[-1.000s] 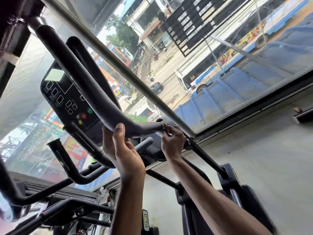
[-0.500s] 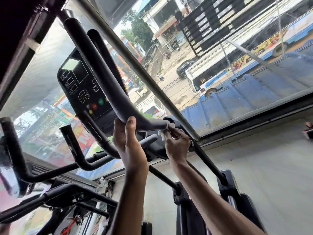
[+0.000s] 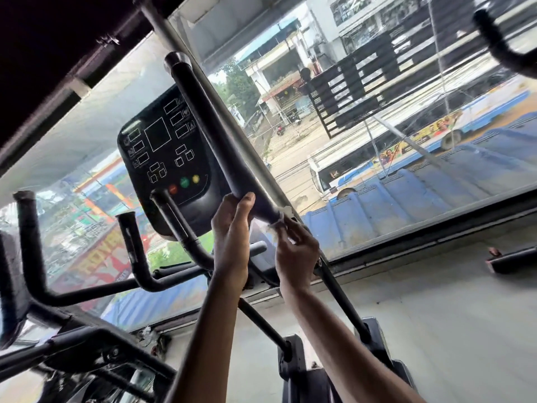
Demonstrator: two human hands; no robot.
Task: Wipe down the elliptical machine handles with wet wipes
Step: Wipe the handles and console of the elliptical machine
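A long black elliptical handle (image 3: 209, 132) slants from the upper middle down to the centre of the head view. My left hand (image 3: 232, 231) grips its lower part, thumb curled over the top. Just to the right, my right hand (image 3: 296, 251) pinches a small white wet wipe (image 3: 279, 221) against the handle's lower end, where it joins a thinner black bar (image 3: 340, 295). Most of the wipe is hidden by my fingers.
The black console (image 3: 165, 158) with coloured buttons sits behind the handle. Short fixed grips (image 3: 180, 228) and another machine's handlebars (image 3: 32, 251) stand to the left. A large window (image 3: 406, 141) faces a street. Grey floor (image 3: 450, 315) lies right, a second handle (image 3: 499, 50) top right.
The view has swung so the handle and console now sit higher and further right. Both hands stay on the handle's lower end, and more of the white wipe shows under my right fingers.
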